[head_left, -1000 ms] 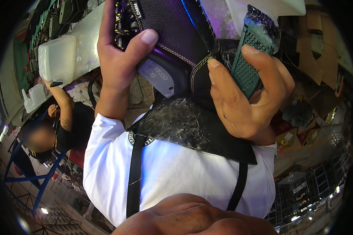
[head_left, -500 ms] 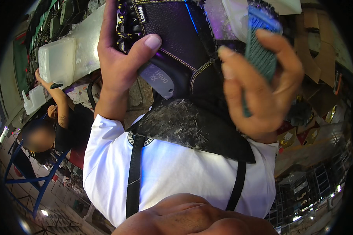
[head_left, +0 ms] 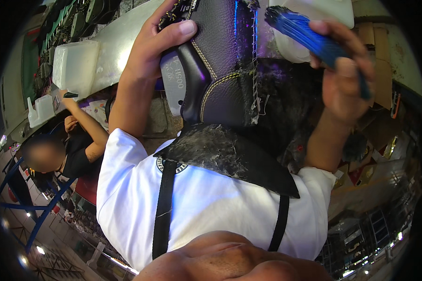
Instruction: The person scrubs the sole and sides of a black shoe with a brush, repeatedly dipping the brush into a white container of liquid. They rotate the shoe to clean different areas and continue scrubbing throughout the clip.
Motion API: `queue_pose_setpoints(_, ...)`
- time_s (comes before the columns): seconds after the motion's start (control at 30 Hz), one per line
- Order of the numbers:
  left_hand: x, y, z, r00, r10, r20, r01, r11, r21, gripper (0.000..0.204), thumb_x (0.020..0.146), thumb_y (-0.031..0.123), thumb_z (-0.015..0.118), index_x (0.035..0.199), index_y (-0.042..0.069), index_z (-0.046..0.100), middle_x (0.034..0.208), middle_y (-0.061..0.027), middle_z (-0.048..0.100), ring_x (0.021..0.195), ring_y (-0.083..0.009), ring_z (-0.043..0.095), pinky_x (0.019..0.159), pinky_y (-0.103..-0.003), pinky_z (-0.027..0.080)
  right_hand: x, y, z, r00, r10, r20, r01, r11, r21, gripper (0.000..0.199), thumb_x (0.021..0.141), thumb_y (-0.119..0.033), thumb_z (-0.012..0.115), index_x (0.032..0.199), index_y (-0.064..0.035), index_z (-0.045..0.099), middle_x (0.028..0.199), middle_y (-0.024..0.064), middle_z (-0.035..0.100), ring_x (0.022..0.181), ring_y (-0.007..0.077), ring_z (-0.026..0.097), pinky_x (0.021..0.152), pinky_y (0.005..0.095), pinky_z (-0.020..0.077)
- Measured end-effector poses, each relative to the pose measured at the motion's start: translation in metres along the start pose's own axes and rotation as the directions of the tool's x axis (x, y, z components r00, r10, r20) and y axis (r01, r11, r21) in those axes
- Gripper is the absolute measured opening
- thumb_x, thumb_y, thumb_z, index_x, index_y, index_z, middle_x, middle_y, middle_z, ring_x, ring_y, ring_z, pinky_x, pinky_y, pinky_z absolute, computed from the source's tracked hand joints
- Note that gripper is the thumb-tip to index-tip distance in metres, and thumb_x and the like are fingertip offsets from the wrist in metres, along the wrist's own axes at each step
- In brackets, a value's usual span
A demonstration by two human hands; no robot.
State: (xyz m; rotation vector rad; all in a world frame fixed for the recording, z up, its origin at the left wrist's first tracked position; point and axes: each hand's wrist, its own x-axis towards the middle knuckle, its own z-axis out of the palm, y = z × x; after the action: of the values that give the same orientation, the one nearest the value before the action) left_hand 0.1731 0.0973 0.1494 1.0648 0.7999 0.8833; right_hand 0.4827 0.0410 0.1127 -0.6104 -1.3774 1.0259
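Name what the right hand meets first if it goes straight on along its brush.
Probably the black boot, at its stitched edge near the picture's top, with the brush leading; depth between them is unclear.

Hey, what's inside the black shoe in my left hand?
A grey block with a small hole sticks out of the black shoe; its leather covers the rest of the inside, so how far the block reaches can't be seen.

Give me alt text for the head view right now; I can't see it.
The left hand grips a black leather shoe with yellowish stitching, while the right hand holds a brush apart from it, near a whitish plastic tub. Another person appears at the picture's left.
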Motion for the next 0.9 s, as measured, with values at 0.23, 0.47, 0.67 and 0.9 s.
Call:
queue_pose_setpoints(0.23,0.001,0.003,-0.001,0.998,0.023,0.055,-0.024,1.000,0.003,0.111,0.072,0.030,0.083,0.161,-0.004,0.025,0.156,-0.0230,0.045,0.140,-0.0291,0.050,0.120,-0.038,0.035,0.029,-0.028,0.003,0.945,0.255,0.205,-0.275,0.959,0.074,0.060,0.104,-0.039,0.053,0.133,0.0136,0.056,0.116,0.0265,0.071,0.075,0.0219,0.070,0.059,0.0299,0.0570)
queue_pose_setpoints(0.47,0.001,0.004,-0.004,0.998,0.029,0.058,-0.031,0.999,0.028,0.110,0.072,0.030,0.082,0.161,-0.004,0.026,0.156,-0.0230,0.044,0.140,-0.0289,0.050,0.120,-0.038,0.034,0.014,-0.050,0.030,0.947,0.317,0.048,-0.306,0.938,-0.162,0.048,0.098,-0.029,0.054,0.119,0.0131,0.064,0.100,0.0269,0.074,0.064,0.0215,0.069,0.056,0.0289,0.0577)
queue_pose_setpoints(0.67,0.003,0.003,-0.006,0.998,0.027,0.059,-0.030,0.999,0.039,0.109,0.073,0.029,0.082,0.161,-0.004,0.027,0.156,-0.0230,0.044,0.141,-0.0287,0.050,0.120,-0.037,0.034,0.007,-0.059,0.037,0.947,0.318,0.044,-0.300,0.926,-0.229,0.049,0.099,-0.033,0.056,0.117,0.0113,0.065,0.096,0.0233,0.074,0.064,0.0199,0.069,0.053,0.0266,0.0565)
queue_pose_setpoints(0.9,0.004,-0.001,-0.007,0.998,0.040,0.045,-0.042,0.998,0.052,0.108,0.074,0.030,0.082,0.160,-0.005,0.027,0.157,-0.0228,0.043,0.141,-0.0286,0.049,0.120,-0.037,0.034,0.001,-0.062,0.038,0.889,0.457,0.023,-0.444,0.875,-0.195,0.052,0.101,-0.039,0.052,0.120,0.0072,0.066,0.090,0.0177,0.074,0.060,0.0150,0.066,0.048,0.0238,0.0521)
